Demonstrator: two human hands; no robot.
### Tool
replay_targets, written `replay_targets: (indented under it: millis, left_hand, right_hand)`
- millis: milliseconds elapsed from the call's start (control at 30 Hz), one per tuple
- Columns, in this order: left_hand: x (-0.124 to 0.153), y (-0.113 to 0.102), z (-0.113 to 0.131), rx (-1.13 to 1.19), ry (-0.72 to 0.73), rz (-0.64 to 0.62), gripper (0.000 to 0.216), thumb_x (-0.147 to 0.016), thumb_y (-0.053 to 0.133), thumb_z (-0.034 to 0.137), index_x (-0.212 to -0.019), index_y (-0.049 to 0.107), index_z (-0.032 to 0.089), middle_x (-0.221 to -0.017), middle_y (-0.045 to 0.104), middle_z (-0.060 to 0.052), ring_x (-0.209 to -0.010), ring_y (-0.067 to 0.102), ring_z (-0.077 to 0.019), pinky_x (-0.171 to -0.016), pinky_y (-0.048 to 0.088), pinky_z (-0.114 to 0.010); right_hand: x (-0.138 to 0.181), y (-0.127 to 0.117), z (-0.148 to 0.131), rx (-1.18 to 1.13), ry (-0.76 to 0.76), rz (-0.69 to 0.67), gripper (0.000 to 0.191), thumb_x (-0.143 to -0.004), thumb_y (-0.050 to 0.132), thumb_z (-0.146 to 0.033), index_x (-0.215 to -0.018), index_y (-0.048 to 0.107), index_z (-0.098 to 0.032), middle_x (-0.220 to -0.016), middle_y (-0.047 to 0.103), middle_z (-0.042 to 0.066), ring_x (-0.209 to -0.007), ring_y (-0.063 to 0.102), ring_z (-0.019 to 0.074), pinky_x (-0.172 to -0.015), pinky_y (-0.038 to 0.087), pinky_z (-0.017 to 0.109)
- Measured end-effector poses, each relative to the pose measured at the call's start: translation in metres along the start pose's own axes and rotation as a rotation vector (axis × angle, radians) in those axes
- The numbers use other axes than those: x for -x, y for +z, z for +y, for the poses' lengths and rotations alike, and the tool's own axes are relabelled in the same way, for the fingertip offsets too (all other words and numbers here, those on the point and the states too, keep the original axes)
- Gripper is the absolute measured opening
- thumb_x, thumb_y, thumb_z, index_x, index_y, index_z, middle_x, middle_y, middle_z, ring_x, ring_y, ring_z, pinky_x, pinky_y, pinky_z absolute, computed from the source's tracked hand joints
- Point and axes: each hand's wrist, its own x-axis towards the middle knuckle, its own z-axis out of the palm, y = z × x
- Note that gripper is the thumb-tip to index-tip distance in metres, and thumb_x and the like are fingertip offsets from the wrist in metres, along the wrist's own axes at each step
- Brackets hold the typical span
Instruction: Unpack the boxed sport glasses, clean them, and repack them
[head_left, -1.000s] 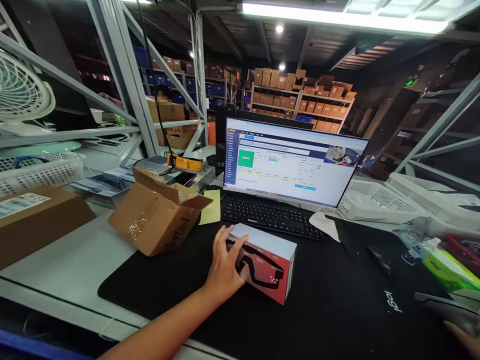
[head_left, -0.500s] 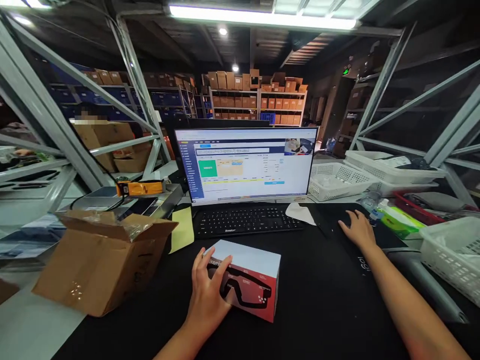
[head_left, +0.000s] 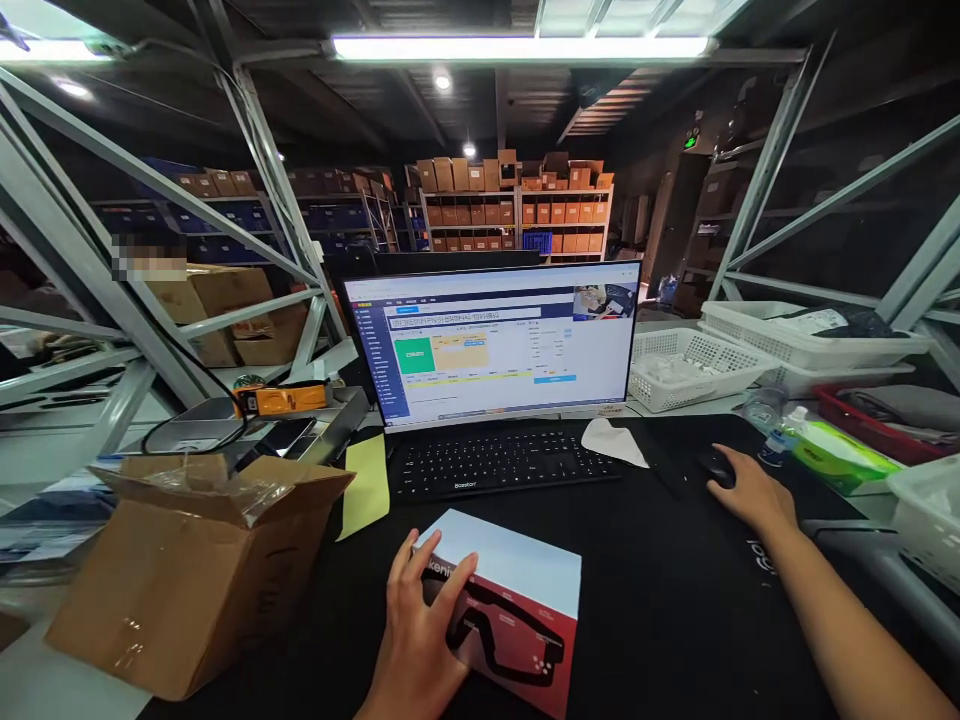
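From where I stand, the left hand [head_left: 420, 635] has the printed glasses box [head_left: 510, 610] by its near-left end, the fingers spread only about as wide as that end, tips at the upper edge and over the front panel; the underside is hidden, so I can't tell whether it bears weight on the black mat [head_left: 652, 610]. From that grip the box reaches out to the right, its long axis slanting slightly back toward the person, the far end free. The left hand is plainly the nearer; the right hand [head_left: 757, 497] is well off to the grip's right and farther forward, thumb and finger about a dark mouse [head_left: 718, 467], how tightly I can't tell. Straight ahead of the grip lies the keyboard [head_left: 510, 463]; to its left, an open carton [head_left: 172, 575].
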Motion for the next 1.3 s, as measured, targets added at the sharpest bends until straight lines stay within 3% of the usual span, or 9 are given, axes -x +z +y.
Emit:
replay_targets:
  millis: [533,1067,1300]
  left_hand:
    - [-0.005,-0.002,0.003,0.009,0.025,0.001,0.057,-0.082,0.064,0.012,-0.134,0.052,0.032,-0.150,0.036,-0.017,-0.147,0.028,-0.0482,-0.103,0.042,-0.075]
    - [-0.005,-0.002,-0.001,-0.019,0.057,-0.008,0.053,-0.084,0.066,0.015,-0.134,0.053,0.029,-0.149,0.037,-0.018,-0.147,0.027,-0.0482,-0.104,0.043,-0.073]
    - [-0.008,-0.004,0.002,0.003,0.055,-0.003,0.051,-0.085,0.065,0.013,-0.133,0.052,0.027,-0.149,0.036,-0.018,-0.146,0.028,-0.0480,-0.104,0.042,-0.074]
  right_hand:
    - [0.008,-0.014,-0.015,0.131,0.047,-0.091,0.044,-0.091,0.049,-0.044,-0.129,0.063,-0.028,-0.138,0.060,0.005,-0.106,0.068,0.0276,-0.079,0.055,0.039]
    - [0.008,-0.014,-0.017,0.142,0.051,-0.113,0.041,-0.091,0.050,-0.044,-0.127,0.062,-0.031,-0.139,0.057,0.001,-0.109,0.066,0.0268,-0.083,0.053,0.040]
    - [0.006,-0.014,-0.014,0.127,0.062,-0.106,0.052,-0.089,0.052,-0.044,-0.139,0.054,-0.028,-0.139,0.057,0.006,-0.111,0.065,0.0284,-0.083,0.054,0.040]
